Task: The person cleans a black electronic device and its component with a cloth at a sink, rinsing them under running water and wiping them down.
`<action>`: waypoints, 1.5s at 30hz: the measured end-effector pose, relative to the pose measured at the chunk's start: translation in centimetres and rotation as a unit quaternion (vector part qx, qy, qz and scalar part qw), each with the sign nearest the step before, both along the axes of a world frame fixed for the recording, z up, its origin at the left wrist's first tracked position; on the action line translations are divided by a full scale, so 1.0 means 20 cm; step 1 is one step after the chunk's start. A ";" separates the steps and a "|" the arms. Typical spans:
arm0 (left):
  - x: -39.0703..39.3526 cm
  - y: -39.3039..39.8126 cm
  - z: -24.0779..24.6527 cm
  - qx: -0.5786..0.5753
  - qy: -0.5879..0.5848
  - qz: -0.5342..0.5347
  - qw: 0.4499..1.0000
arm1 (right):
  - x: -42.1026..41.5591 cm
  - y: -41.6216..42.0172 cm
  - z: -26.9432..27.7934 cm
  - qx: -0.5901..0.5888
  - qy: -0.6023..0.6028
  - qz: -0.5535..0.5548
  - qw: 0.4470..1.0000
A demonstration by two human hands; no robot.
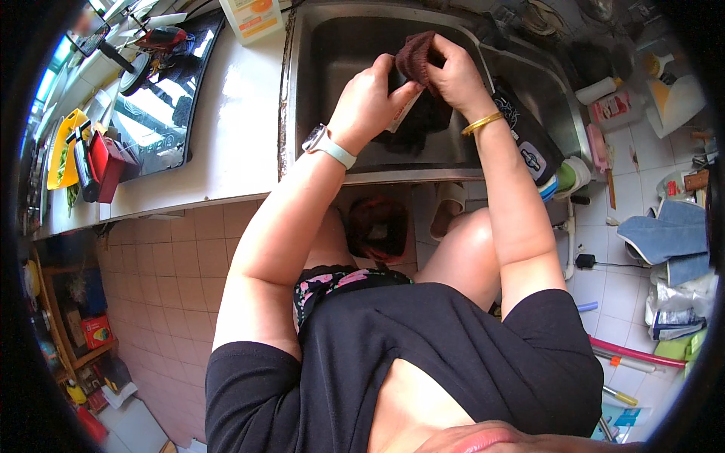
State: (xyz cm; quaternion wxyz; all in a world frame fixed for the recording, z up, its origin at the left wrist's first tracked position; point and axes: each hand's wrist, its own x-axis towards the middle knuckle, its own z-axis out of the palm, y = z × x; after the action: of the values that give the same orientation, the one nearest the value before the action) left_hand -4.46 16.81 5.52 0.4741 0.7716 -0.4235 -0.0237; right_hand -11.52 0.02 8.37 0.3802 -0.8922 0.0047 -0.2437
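Both my hands are raised over a stainless steel sink basin (340, 62). A dark maroon knitted cloth (416, 59) is pinched in my right hand (459, 73), bunched between thumb and fingers. My left hand (374, 102), with a watch on its wrist, meets the lower left side of the cloth; its thumb points towards my right hand. Below the hands, a white item with red print (403, 113) shows partly, and I cannot tell which hand holds it, if either. Dark wet-looking fabric (413, 133) lies beneath, in the basin.
A black printed pouch (527, 136) lies over the second basin at right. On the left counter (238, 113) stand a plastic bottle (252, 20), a glass-topped cooker (164, 119), a red box (105, 167) and a yellow container (65, 147). A bin (379, 226) is under the sink.
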 end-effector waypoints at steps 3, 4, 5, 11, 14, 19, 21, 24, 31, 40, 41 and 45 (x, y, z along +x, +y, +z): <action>0.00 0.00 0.01 -0.008 0.030 0.002 1.000 | -0.05 -0.09 0.00 0.070 0.043 0.046 0.996; 0.01 -0.01 0.00 -0.026 0.056 -0.009 0.998 | -0.06 -0.13 0.00 0.093 0.072 0.051 0.992; 0.02 -0.01 -0.01 -0.039 0.071 -0.009 0.997 | -0.09 -0.15 0.00 0.144 0.071 0.075 0.984; 0.04 -0.02 -0.02 -0.108 0.185 -0.021 0.977 | -0.20 -0.35 -0.05 0.360 0.128 0.104 0.918; 0.06 -0.02 -0.05 -0.136 0.197 -0.018 0.971 | -0.23 -0.32 -0.03 0.418 0.108 0.128 0.893; 0.06 -0.02 -0.02 -0.141 0.210 -0.031 0.967 | -0.17 -0.33 -0.06 0.332 0.095 0.130 0.929; 0.06 0.01 -0.01 -0.104 0.174 -0.028 0.979 | -0.14 -0.26 -0.04 0.278 0.107 0.090 0.950; 0.02 0.00 -0.03 -0.101 0.087 -0.036 0.990 | -0.10 -0.18 -0.02 0.213 0.134 0.045 0.967; -0.01 0.01 0.01 -0.130 -0.086 -0.017 0.988 | -0.18 -0.24 0.03 0.175 0.102 0.044 0.978; 0.03 0.00 -0.05 -0.145 -0.132 -0.012 0.981 | -0.02 0.13 0.03 -0.145 -0.195 0.032 0.970; 0.02 0.00 -0.05 -0.130 -0.103 -0.002 0.986 | -0.03 0.12 0.02 -0.079 -0.141 0.017 0.987; -0.01 -0.01 -0.01 -0.129 -0.040 0.029 0.990 | -0.04 -0.09 -0.09 0.060 -0.057 -0.093 0.992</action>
State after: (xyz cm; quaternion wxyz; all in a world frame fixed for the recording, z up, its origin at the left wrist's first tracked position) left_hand -4.63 16.65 5.27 0.5529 0.7161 -0.4194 0.0755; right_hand -12.40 -1.86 6.54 0.4082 -0.8482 0.0805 -0.3278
